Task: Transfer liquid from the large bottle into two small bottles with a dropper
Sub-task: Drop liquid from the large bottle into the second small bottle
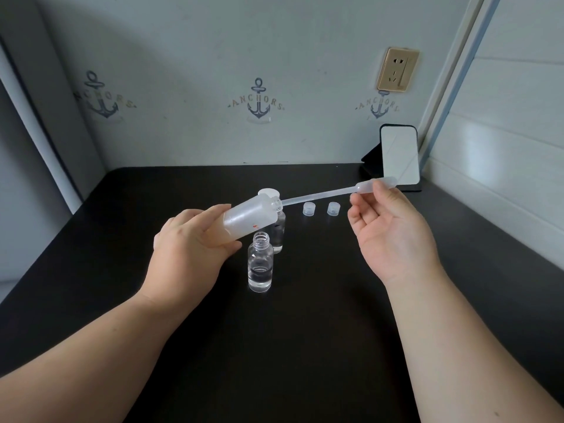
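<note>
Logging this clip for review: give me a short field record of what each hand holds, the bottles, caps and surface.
left hand: holds large bottle, tilted, neck open
right hand: pinches dropper bulb, tip in large bottle's mouth
small bottles: near one open, part filled; far one partly hidden
small caps: two, off, on table
surface: black table

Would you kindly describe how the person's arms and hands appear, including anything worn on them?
Both forearms are bare to the frame's edge: no sleeves, gloves or watch show. The left hand and right hand carry no visible rings or markings. Nails look short and unpainted where visible.
</note>
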A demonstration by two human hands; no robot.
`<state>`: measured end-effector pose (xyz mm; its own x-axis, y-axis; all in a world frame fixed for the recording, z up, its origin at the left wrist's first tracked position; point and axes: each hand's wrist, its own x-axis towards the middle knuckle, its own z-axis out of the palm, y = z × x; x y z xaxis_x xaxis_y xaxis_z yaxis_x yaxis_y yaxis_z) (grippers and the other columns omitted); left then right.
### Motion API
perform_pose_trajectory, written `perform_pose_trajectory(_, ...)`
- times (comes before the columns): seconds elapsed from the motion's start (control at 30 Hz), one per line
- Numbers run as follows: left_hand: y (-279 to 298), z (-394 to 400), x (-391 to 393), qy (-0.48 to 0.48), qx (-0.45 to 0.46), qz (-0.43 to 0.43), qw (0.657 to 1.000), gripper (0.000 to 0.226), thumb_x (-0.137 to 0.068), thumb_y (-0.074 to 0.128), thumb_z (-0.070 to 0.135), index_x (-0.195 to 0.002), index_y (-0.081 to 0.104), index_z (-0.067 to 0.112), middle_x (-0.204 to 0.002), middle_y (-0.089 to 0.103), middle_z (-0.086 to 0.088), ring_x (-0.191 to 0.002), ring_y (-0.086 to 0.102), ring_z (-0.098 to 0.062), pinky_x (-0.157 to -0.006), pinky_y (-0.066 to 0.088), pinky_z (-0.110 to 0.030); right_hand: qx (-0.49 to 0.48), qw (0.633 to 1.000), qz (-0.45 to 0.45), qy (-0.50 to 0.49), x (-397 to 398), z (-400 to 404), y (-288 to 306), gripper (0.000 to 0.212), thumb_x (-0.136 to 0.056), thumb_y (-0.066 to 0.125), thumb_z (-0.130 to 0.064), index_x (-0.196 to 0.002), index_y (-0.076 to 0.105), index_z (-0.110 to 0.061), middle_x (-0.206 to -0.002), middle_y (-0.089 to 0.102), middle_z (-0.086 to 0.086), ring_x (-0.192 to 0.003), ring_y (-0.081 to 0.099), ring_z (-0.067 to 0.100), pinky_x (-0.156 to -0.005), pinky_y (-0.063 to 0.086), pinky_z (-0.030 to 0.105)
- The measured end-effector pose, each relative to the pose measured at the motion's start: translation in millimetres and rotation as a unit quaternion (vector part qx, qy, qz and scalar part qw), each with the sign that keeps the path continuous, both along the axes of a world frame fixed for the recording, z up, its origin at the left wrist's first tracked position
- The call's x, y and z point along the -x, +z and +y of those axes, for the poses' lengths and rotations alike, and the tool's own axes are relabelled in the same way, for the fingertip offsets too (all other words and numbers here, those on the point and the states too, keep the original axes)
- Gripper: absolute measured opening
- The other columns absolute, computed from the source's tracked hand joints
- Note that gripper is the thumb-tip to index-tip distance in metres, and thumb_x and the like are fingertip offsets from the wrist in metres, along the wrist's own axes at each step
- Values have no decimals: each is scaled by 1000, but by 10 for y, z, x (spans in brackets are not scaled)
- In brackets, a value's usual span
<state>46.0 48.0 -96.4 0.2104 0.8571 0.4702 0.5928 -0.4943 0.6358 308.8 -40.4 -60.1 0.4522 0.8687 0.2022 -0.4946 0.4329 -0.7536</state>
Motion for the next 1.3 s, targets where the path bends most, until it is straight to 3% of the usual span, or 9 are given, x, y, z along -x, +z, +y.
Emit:
perform_pose_trajectory(0.1, 3, 7, 4, 4, 3, -8, 1000, 56, -80, 81, 35, -131, 59, 44, -104, 54, 23, -110, 51, -16, -96, 45, -39, -3, 998, 56, -25, -31, -7, 8, 22, -96, 65, -17, -78, 76, -12, -86, 72, 1, -78, 70, 13, -72, 56, 25)
perform_pose_trajectory(0.27, 14, 10, -5, 14, 7, -38, 999, 51, -82, 79, 35, -129, 60, 42, -98, 54, 24, -92, 50, -1, -73, 34, -12, -7, 993, 107, -46, -58, -11, 14, 23, -95, 68, -16, -74, 77, -11, -85, 72, -1, -78, 70, 13, -72, 55, 25)
perform_pose_trajectory(0.37, 30, -7, -1, 9, 20, -65, 998, 46, -83, 77, 38, -124, 59, 46, -98, 57, 24, -94, 52, 9, -71, 35, -12, -9, 990, 126, -56, -62, -10, 9, 22, -95, 68, -16, -75, 77, -9, -86, 72, 0, -77, 70, 13, -71, 55, 25)
perform_pose_trajectory(0.53, 55, -31, 5, -11, 59, -93, 994, 28, -83, 77, 43, -102, 59, 54, -89, 65, 21, -79, 63, 2, -64, 50, -25, -13, 987, 150, -58, -81, -13, 15, 13, -95, 67, -14, -83, 73, -10, -83, 70, 1, -74, 67, 13, -68, 54, 25)
perform_pose_trajectory(0.67, 86, -65, -10, -19, 64, -101, 993, 27, -82, 77, 46, -93, 55, 56, -90, 66, 26, -84, 61, 14, -53, 47, -8, -18, 987, 154, -52, -70, -5, 16, 26, -95, 66, -12, -71, 77, -13, -76, 67, 0, -65, 63, 12, -63, 51, 24)
perform_pose_trajectory(0.73, 86, -54, -16, -11, 71, -102, 992, 26, -81, 77, 47, -98, 56, 48, -90, 66, 21, -86, 58, 17, -53, 45, -5, -17, 988, 143, -50, -60, -5, 31, 30, -95, 65, -13, -67, 77, -13, -74, 67, 0, -63, 62, 12, -62, 50, 24)
perform_pose_trajectory(0.93, 69, -17, -14, -6, 92, -93, 991, 53, -79, 75, 53, -123, 57, 30, -101, 63, 20, -92, 61, -2, -66, 41, -14, -10, 992, 119, -49, -51, 4, 23, 30, -94, 65, -13, -66, 76, -11, -72, 66, 1, -62, 60, 12, -61, 49, 24)
perform_pose_trajectory(1.17, 83, -44, 4, -29, 119, -121, 985, 58, -75, 69, 65, -123, 54, 36, -106, 64, 21, -96, 63, 2, -71, 46, -16, -2, 993, 105, -52, -48, 15, 22, 29, -95, 64, -14, -68, 73, -10, -74, 65, 1, -62, 58, 12, -62, 49, 23)
perform_pose_trajectory(1.3, 131, -141, 55, -21, 60, -215, 975, 34, -90, 69, 37, -121, 56, 39, -106, 64, 22, -97, 61, 6, -78, 47, -21, -1, 995, 91, -47, -43, 13, 17, 29, -95, 64, -15, -68, 73, -10, -75, 66, 1, -63, 59, 12, -62, 49, 23)
